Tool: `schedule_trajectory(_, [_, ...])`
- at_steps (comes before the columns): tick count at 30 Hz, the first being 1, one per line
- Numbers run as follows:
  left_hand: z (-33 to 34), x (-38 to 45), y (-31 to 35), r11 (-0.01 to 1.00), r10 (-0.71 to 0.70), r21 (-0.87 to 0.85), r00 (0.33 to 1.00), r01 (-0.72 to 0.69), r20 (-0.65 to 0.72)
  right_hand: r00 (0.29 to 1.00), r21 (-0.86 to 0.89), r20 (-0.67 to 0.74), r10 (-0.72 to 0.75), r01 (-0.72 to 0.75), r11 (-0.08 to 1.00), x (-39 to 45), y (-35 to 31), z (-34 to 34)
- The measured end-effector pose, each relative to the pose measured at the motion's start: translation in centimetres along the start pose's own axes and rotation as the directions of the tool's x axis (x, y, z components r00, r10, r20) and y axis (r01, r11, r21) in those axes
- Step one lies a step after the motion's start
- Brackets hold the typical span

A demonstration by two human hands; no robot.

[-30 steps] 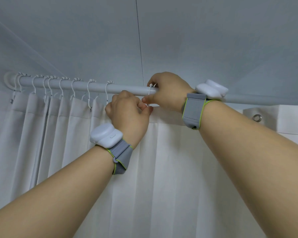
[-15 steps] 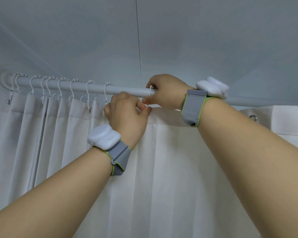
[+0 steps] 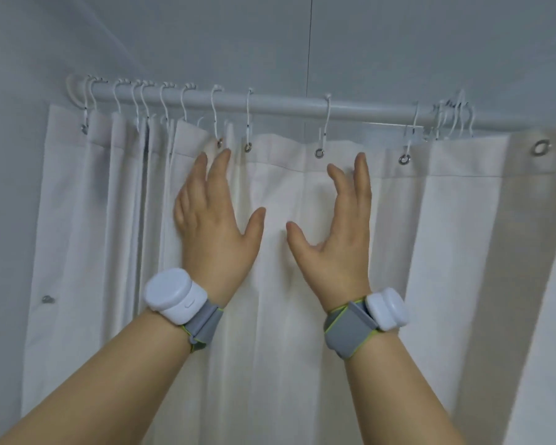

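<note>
Hanging from one white rod (image 3: 286, 106), one white shower curtain (image 3: 270, 348) fills the middle of the view.

- **Far left:** a crowd of gathered hooks (image 3: 142, 101) sits over bunched folds, too close-set to count surely.
- **Middle stretch:** four single hooks (image 3: 327, 114) are spaced apart, each through one of four metal grommets (image 3: 319, 153).
- **Hands:** the left hand (image 3: 212, 226) is open, fingers straight and spread, raised before the curtain under the first two grommets. The right hand (image 3: 337, 232) is likewise open and spread, below the gap between the third and fourth. Neither holds anything, and whether they touch the cloth cannot be told.
- **Wrists:** two white wrist devices (image 3: 170, 295) on grey straps, one per wrist.
- **Far right:** a bunch of bare hooks (image 3: 453, 118), number unclear, and one free grommet (image 3: 541, 147), unhooked.
</note>
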State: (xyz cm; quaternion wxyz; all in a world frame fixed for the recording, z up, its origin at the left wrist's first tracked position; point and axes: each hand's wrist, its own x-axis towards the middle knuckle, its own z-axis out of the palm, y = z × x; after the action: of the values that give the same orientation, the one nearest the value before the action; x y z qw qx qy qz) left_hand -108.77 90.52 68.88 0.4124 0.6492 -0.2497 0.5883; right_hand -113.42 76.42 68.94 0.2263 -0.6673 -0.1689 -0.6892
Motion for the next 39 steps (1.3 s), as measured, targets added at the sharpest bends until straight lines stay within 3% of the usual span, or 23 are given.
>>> schedule_trajectory(4, [-0.8, -1.7, -1.2, 0.987, -0.028, -0.158, 0.998, 0.037, 0.059, 0.989, 0.178, -0.114, 0.099, -0.078, 0.981, -1.3, -0.3, 1.7])
schedule_trajectory(9, [-1.5, -1.9, -2.3, 0.958, -0.144, -0.241, 0.988, 0.153, 0.054, 0.963, 0.252, -0.214, 0.166, -0.110, 0.961, -1.9, 0.2, 1.4])
schedule_trajectory(11, [-1.6, -1.8, -2.6, 0.966, -0.113, -0.229, 0.993, 0.118, 0.037, 0.959, 0.243, -0.226, 0.172, -0.115, 0.963, -2.3, 0.5, 1.6])
schedule_trajectory(15, [-1.1, -2.0, -1.4, 0.992, 0.022, -0.125, 1.000, -0.020, 0.014, 0.953, 0.384, -0.181, 0.243, -0.159, 0.910, -2.7, 0.0, 2.7])
schedule_trajectory(20, [0.5, -2.4, -0.4, 0.996, 0.006, -0.087, 1.000, -0.004, 0.023, 0.933, 0.441, -0.206, 0.295, -0.180, 0.879, -2.6, 0.2, 2.7])
schedule_trajectory(25, [1.5, -2.4, -0.7, 0.998, 0.036, 0.054, 0.996, -0.040, 0.076, 0.983, 0.398, -0.068, 0.168, -0.128, 0.908, -2.3, -1.1, 3.1])
schedule_trajectory(32, [1.3, -2.6, -2.1, 0.998, 0.063, 0.003, 0.996, -0.063, 0.069, 0.986, 0.241, 0.127, 0.108, -0.137, 0.961, -2.6, -2.5, 4.8])
schedule_trajectory(35, [0.8, -2.6, -3.6, 0.987, 0.067, 0.145, 0.996, -0.075, 0.063, 0.974, 0.271, 0.215, 0.066, -0.124, 0.955, -2.9, -3.6, 6.1])
schedule_trajectory(39, [-1.2, -2.2, -4.9, 0.988, 0.012, 0.155, 1.000, -0.010, -0.015, 0.937, 0.383, 0.347, 0.034, -0.175, 0.907, -3.7, -4.9, 7.9])
